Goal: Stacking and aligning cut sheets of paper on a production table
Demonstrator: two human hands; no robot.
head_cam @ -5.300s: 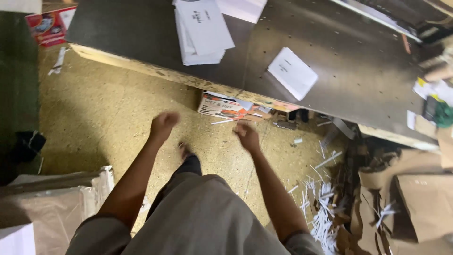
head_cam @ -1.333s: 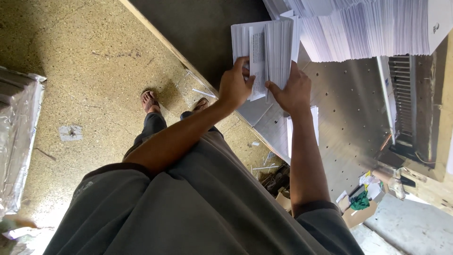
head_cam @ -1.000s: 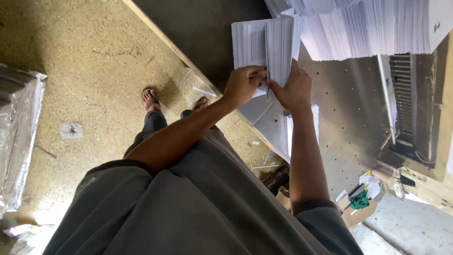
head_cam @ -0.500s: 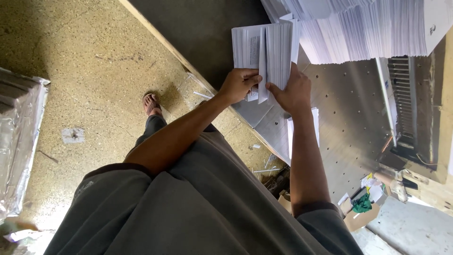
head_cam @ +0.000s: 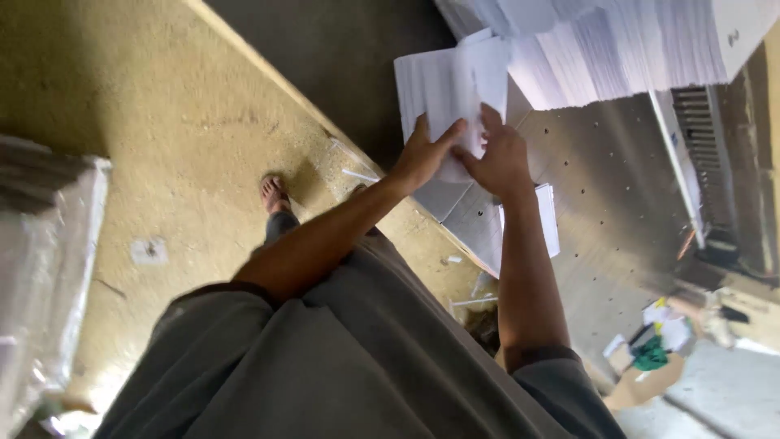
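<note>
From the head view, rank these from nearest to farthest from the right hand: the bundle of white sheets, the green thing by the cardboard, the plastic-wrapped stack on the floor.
1. Bundle of white sheets: under the right hand, touching its fingers, up on the dark table.
2. Green thing: lower right, beside the cardboard.
3. Plastic-wrapped stack: far left edge, on the floor.

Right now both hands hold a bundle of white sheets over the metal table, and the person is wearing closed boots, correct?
Not quite. The head view shows a bare foot in a sandal, not boots. The rest stands: left hand and right hand hold the sheets over the table.
</note>
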